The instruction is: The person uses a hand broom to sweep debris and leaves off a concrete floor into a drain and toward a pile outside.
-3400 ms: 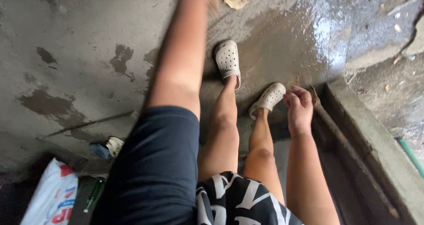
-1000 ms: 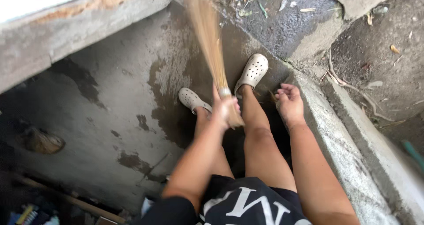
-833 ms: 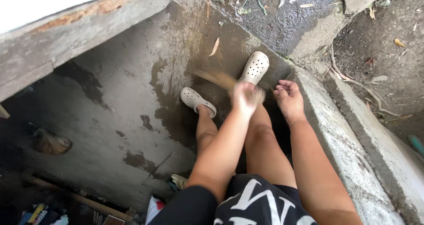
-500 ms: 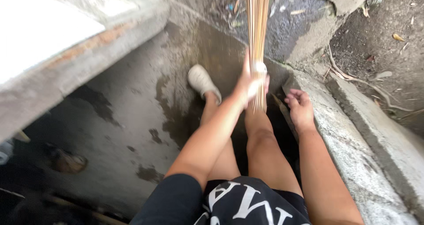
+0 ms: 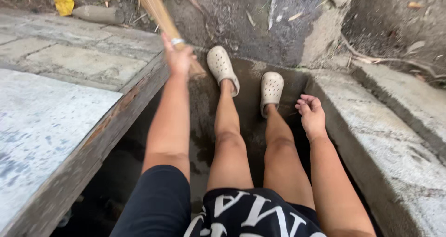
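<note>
**Mid-sweep in the drain channel**

Currently your left hand [image 5: 178, 59] is closed round the bound neck of the stick broom [image 5: 155, 10], arm stretched forward. The broom angles up and away toward the top edge of view, bristles blurred, its base just beside your left clog [image 5: 223, 66]. Your right hand [image 5: 311, 116] holds nothing: fingers loosely curled, hovering near the concrete ledge [image 5: 371, 130], whether touching is unclear.

Both clogs stand on the wet channel floor [image 5: 248, 121], right clog [image 5: 271, 87] slightly nearer you. A slab [image 5: 42, 125] borders the left side.

Judgement: you're in a sweeping stroke. The next one calls for a firm grip and bristles landing ahead of your feet, clear of the left clog.
</note>
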